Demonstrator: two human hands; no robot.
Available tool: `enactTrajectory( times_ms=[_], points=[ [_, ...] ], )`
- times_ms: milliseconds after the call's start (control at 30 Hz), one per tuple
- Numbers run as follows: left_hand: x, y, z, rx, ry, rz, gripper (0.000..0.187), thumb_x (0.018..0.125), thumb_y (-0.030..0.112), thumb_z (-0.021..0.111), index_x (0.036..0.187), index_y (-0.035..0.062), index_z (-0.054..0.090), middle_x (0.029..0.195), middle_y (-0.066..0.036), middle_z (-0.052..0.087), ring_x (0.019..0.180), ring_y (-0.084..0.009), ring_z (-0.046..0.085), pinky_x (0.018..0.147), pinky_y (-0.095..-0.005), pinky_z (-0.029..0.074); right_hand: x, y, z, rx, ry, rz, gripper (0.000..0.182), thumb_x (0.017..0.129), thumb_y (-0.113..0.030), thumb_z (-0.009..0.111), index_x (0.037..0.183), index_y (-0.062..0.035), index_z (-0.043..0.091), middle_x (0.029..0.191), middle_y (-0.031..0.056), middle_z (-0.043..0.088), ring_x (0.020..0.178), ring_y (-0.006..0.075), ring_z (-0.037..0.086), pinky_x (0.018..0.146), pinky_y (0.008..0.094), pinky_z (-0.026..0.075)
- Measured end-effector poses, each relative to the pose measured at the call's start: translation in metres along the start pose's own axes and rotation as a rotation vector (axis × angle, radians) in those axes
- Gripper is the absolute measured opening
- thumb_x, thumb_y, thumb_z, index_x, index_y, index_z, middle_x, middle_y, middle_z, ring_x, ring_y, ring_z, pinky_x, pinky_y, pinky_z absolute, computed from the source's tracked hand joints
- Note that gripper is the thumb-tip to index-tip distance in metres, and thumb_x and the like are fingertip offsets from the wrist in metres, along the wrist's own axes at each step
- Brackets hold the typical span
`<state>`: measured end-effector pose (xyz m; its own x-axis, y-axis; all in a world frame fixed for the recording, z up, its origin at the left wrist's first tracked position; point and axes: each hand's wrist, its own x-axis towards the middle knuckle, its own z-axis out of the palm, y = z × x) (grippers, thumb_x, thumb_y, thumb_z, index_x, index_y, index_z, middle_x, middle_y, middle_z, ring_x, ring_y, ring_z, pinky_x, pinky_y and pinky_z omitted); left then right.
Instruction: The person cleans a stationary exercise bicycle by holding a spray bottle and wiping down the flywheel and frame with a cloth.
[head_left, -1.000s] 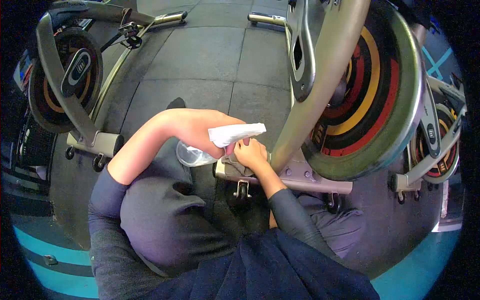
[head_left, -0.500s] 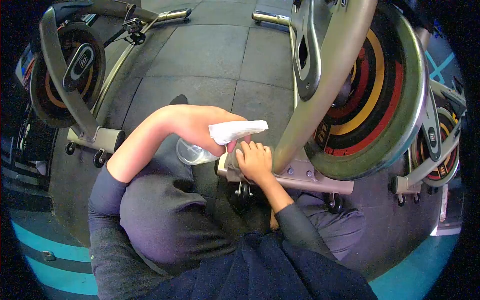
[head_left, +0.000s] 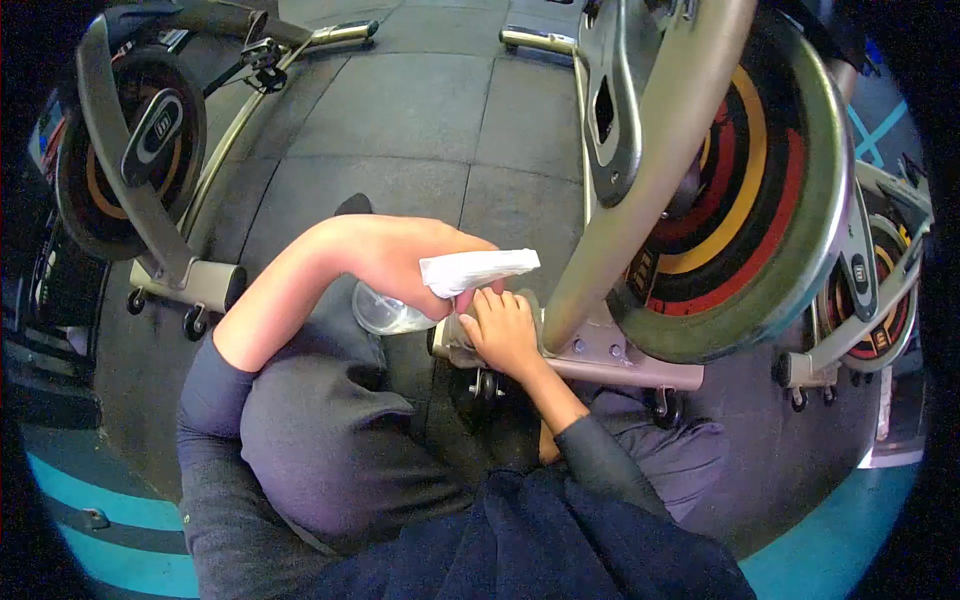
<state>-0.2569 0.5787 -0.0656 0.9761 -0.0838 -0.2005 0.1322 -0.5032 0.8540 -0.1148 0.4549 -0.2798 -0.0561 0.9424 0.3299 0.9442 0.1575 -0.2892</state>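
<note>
In the middle of the view, my left hand (head_left: 395, 262) is closed around a folded white tissue (head_left: 480, 268), which sticks out to the right above its fingers. My right hand (head_left: 503, 330) lies palm down over the near foot of an exercise bike (head_left: 620, 352), its fingers stretched out and close to my left fingertips. Something see-through, perhaps plastic, shows around the right hand, but its shape is mostly hidden. Below my left wrist is a clear plastic container (head_left: 385, 308), partly covered by the hand. The bike's small black caster (head_left: 486, 384) is under the foot.
The bike's large flywheel (head_left: 745, 190), with red and yellow rings, rises at the right. A second exercise bike (head_left: 160, 150) stands at the left, and another (head_left: 865, 290) at the far right. Dark rubber floor tiles (head_left: 415, 110) lie ahead. My bent legs (head_left: 340, 430) are below.
My right hand has shifted slightly left and down, closer to my left fingers. The tissue sits slightly lower and looks flatter. The camera view has moved slightly.
</note>
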Motion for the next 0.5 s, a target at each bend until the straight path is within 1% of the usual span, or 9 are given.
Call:
enactTrajectory(
  times_ms=[33, 67, 133, 167, 233, 267, 333, 367, 500],
  points=[
    [0.000, -0.003, 0.000, -0.012, 0.005, 0.000, 0.053, 0.069, 0.008, 0.063, 0.120, 0.0044, 0.050, 0.086, -0.007, 0.064, 0.080, -0.0187, 0.062, 0.073, -0.0326, 0.050, -0.005, -0.001, 0.003, -0.055, 0.005, -0.028, 0.042, 0.087, -0.039, 0.051, 0.113, -0.0057, 0.055, 0.108, 0.0101, 0.055, 0.103, 0.0276, 0.050, 0.089, 0.0429, 0.036],
    [0.001, -0.007, -0.001, 0.006, 0.013, 0.021, 0.053, 0.069, 0.007, 0.063, 0.120, 0.0047, 0.050, 0.086, -0.007, 0.064, 0.080, -0.0190, 0.063, 0.073, -0.0326, 0.050, -0.006, 0.000, 0.005, -0.052, -0.007, -0.029, 0.042, 0.087, -0.039, 0.051, 0.113, -0.0057, 0.055, 0.108, 0.0101, 0.055, 0.103, 0.0276, 0.050, 0.089, 0.0429, 0.036],
    [0.002, -0.008, -0.001, 0.023, 0.020, 0.042, 0.054, 0.069, 0.007, 0.063, 0.121, 0.0050, 0.049, 0.086, -0.007, 0.064, 0.080, -0.0194, 0.063, 0.073, -0.0327, 0.049, 0.005, 0.000, 0.002, -0.004, -0.129, 0.014, 0.044, 0.089, -0.041, 0.048, 0.111, -0.0047, 0.057, 0.100, 0.0123, 0.059, 0.096, 0.0297, 0.055, 0.084, 0.0455, 0.040],
    [0.002, -0.005, -0.002, 0.013, 0.010, 0.041, 0.053, 0.069, 0.007, 0.063, 0.120, 0.0052, 0.049, 0.086, -0.007, 0.064, 0.080, -0.0200, 0.063, 0.073, -0.0329, 0.049, 0.014, 0.000, 0.000, -0.003, -0.131, 0.015, 0.044, 0.089, -0.041, 0.048, 0.111, -0.0047, 0.057, 0.100, 0.0123, 0.059, 0.096, 0.0297, 0.055, 0.084, 0.0455, 0.040],
    [0.005, -0.004, -0.002, 0.005, 0.000, 0.039, 0.053, 0.069, 0.007, 0.064, 0.120, 0.0054, 0.049, 0.087, -0.008, 0.064, 0.080, -0.0205, 0.063, 0.073, -0.0331, 0.049, 0.033, 0.001, -0.002, 0.070, -0.460, 0.187, 0.053, 0.090, -0.048, 0.040, 0.112, -0.0040, 0.060, 0.102, 0.0172, 0.063, 0.096, 0.0342, 0.059, 0.082, 0.0491, 0.043],
    [0.006, -0.003, -0.003, 0.027, -0.004, 0.031, 0.052, 0.068, 0.007, 0.064, 0.119, 0.0055, 0.049, 0.087, -0.008, 0.064, 0.080, -0.0210, 0.063, 0.073, -0.0334, 0.049, 0.041, 0.004, -0.002, 0.072, -0.457, 0.186, 0.053, 0.090, -0.048, 0.040, 0.112, -0.0040, 0.060, 0.102, 0.0172, 0.063, 0.096, 0.0342, 0.059, 0.082, 0.0491, 0.043],
    [0.005, -0.001, -0.003, 0.055, -0.011, 0.017, 0.051, 0.068, 0.007, 0.064, 0.118, 0.0056, 0.049, 0.087, -0.008, 0.064, 0.080, -0.0215, 0.063, 0.073, -0.0337, 0.049, 0.053, 0.011, 0.006, 0.217, -0.594, 0.385, 0.061, 0.089, -0.054, 0.032, 0.111, -0.0048, 0.062, 0.106, 0.0215, 0.064, 0.099, 0.0379, 0.060, 0.085, 0.0505, 0.045],
    [0.005, 0.000, -0.002, 0.034, -0.004, 0.020, 0.051, 0.068, 0.007, 0.064, 0.117, 0.0056, 0.049, 0.087, -0.008, 0.064, 0.080, -0.0218, 0.063, 0.073, -0.0337, 0.049, 0.056, 0.015, 0.012, 0.238, -0.588, 0.393, 0.063, 0.088, -0.055, 0.029, 0.110, -0.0069, 0.063, 0.111, 0.0218, 0.062, 0.106, 0.0384, 0.057, 0.090, 0.0480, 0.043],
    [0.005, 0.000, -0.002, 0.037, -0.011, 0.022, 0.050, 0.068, 0.006, 0.063, 0.117, 0.0060, 0.050, 0.087, -0.008, 0.064, 0.081, -0.0226, 0.063, 0.073, -0.0339, 0.049, 0.054, 0.027, 0.035, 0.311, -0.510, 0.320, 0.063, 0.088, -0.055, 0.030, 0.109, -0.0050, 0.063, 0.110, 0.0201, 0.062, 0.106, 0.0390, 0.057, 0.091, 0.0477, 0.043]
  ],
)
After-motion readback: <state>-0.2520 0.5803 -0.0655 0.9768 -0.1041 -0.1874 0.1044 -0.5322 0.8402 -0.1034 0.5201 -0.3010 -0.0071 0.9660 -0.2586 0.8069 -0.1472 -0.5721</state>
